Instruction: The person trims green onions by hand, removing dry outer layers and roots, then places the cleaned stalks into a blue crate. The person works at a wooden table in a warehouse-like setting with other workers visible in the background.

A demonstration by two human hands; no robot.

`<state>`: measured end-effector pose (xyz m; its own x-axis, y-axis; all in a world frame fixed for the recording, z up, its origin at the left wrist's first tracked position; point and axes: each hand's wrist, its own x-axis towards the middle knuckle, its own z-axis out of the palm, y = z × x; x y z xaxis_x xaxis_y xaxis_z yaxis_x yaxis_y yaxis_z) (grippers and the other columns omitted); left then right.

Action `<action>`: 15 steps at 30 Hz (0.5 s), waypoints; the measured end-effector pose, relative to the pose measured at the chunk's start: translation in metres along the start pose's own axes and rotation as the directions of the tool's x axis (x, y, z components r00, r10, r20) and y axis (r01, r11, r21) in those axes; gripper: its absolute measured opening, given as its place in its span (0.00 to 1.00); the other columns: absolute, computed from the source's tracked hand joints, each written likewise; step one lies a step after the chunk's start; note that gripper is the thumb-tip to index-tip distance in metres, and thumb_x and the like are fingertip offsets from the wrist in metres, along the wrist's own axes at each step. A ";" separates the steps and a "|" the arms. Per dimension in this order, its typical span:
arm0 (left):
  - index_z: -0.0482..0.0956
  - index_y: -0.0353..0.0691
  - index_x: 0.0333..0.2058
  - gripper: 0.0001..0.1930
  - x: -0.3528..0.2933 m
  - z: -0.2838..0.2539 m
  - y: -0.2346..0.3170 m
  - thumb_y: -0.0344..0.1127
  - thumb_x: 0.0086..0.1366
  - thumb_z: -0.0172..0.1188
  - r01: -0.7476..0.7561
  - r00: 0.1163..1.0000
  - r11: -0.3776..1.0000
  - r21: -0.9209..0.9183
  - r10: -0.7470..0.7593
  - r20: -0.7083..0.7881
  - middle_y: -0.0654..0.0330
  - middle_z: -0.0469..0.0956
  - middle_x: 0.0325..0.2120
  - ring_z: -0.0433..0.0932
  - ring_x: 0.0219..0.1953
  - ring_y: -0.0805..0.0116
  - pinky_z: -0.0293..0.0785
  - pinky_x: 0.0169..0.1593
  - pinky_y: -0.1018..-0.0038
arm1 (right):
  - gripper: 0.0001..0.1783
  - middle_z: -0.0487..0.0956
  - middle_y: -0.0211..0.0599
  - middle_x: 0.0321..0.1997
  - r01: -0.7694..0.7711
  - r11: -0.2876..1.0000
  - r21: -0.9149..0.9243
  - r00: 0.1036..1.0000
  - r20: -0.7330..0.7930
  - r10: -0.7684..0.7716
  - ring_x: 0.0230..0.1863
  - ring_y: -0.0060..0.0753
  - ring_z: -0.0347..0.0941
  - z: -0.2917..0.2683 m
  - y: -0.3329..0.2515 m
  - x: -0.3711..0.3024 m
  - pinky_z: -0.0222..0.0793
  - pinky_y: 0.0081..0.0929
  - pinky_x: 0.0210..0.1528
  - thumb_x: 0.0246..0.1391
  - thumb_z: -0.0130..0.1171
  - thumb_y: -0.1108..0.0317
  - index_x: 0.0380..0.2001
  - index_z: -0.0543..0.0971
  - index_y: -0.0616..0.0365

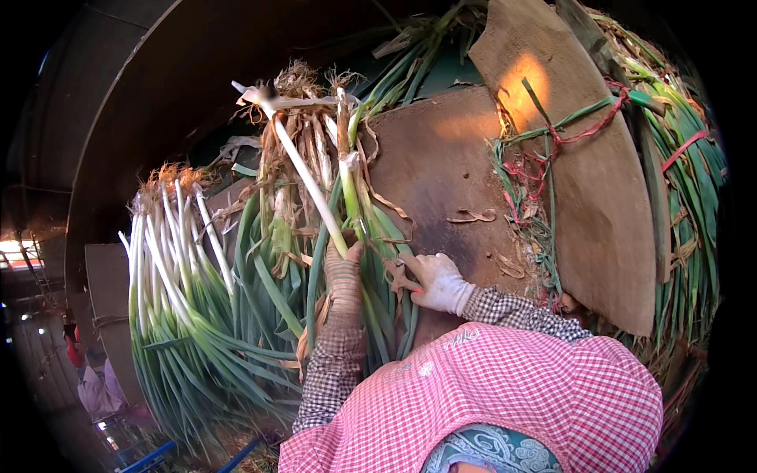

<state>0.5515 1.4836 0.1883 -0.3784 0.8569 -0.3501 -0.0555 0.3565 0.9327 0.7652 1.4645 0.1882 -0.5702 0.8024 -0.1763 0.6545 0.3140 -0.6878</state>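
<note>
My left hand (344, 272), in a striped brownish glove, is closed around a long green onion (306, 172). Its clean white stalk slants up and left from the fist. My right hand (440, 282) wears a white glove and is closed on a small rusty-brown tool (400, 278) with a touch of red by the fingers. Its exact kind is hard to make out. Under and beside my left hand lies a pile of untrimmed green onions (280, 205) with dry brown skins and shaggy roots. Left of these, cleaned green onions (177, 268) lie side by side, white ends pointing away.
A worn brown board (441, 173) forms the work surface. At the right stands a curved tan panel (587, 189), with red and green ties (552, 142) strung across it. Beyond it are bundled green onions (694, 189). Another person (101, 386) is partly visible at the far left.
</note>
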 end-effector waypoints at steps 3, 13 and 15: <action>0.75 0.36 0.53 0.23 0.008 -0.004 -0.005 0.29 0.58 0.64 -0.003 1.000 1.000 0.024 0.003 0.005 0.57 0.79 0.46 0.77 0.47 0.65 0.73 0.55 0.69 | 0.33 0.81 0.49 0.35 -0.004 1.000 -0.021 0.999 0.051 0.005 0.39 0.56 0.78 -0.004 -0.007 0.002 0.73 0.49 0.41 0.40 0.65 0.63 0.53 0.69 0.56; 0.75 0.35 0.56 0.27 0.017 -0.004 0.005 0.36 0.59 0.68 -0.017 0.994 0.838 0.545 0.073 -0.080 0.48 0.81 0.44 0.80 0.44 0.53 0.75 0.52 0.64 | 0.28 0.81 0.49 0.38 -0.067 0.991 -0.114 0.987 -0.154 0.049 0.41 0.53 0.80 -0.030 0.012 0.156 0.74 0.47 0.44 0.46 0.63 0.59 0.50 0.70 0.59; 0.77 0.35 0.54 0.26 0.022 0.001 0.007 0.38 0.57 0.68 -0.024 0.993 0.791 0.612 0.091 -0.078 0.46 0.81 0.43 0.79 0.46 0.48 0.73 0.53 0.60 | 0.27 0.82 0.50 0.42 -0.160 0.979 -0.123 0.983 -0.113 0.147 0.45 0.50 0.81 -0.064 0.015 0.210 0.75 0.44 0.47 0.52 0.61 0.55 0.51 0.71 0.60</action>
<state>0.5440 1.5057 0.1873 -0.4531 0.8540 -0.2558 0.5305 0.4889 0.6925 0.6868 1.6704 0.1854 -0.4082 0.8919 -0.1945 0.7934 0.2413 -0.5588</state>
